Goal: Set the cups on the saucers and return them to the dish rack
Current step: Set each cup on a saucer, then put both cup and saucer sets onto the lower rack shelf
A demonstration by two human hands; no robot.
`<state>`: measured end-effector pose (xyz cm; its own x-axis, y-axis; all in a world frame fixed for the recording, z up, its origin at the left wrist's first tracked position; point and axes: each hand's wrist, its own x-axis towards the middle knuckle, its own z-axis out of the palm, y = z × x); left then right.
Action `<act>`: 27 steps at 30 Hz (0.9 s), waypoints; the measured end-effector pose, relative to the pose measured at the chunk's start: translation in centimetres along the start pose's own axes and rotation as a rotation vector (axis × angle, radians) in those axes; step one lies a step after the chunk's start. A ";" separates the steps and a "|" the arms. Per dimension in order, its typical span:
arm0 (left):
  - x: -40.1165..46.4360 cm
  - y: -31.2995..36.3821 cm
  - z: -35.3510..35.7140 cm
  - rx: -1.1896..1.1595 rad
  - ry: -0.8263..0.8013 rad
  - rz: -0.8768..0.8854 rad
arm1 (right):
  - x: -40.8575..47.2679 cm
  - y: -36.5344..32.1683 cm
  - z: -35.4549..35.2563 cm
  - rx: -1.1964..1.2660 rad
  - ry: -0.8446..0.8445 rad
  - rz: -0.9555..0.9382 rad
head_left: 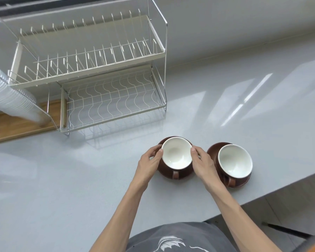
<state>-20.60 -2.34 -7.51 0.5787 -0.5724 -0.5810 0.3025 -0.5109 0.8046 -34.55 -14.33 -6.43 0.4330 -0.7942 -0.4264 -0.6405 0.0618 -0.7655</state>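
Observation:
Two brown cups with white insides stand on brown saucers on the grey counter. The left cup (176,154) sits on its saucer (186,174), handle toward me. My left hand (150,161) holds the saucer's left edge, thumb by the cup rim. My right hand (203,163) holds the saucer's right edge the same way. The right cup (235,160) rests on its own saucer (212,151), untouched. The white two-tier wire dish rack (91,73) stands empty at the back left.
A stack of clear plastic cups (9,95) leans on a wooden tray (13,126) left of the rack. The counter's front edge (280,186) runs diagonally at the right, with a chair below it. A wall rises behind the rack.

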 end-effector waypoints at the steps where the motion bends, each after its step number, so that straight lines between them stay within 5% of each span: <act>1: 0.0 0.1 0.0 -0.011 0.002 0.003 | 0.1 0.0 0.1 0.009 0.003 -0.001; 27: 1.3 7.0 -8.7 -0.259 0.218 0.114 | 6.6 -13.3 3.7 -0.099 -0.193 -0.315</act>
<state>-11.10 -1.09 -1.54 0.7594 -0.4516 -0.4683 0.3925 -0.2559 0.8834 -20.85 -18.17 -0.89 0.7242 -0.6354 -0.2678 -0.5110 -0.2339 -0.8271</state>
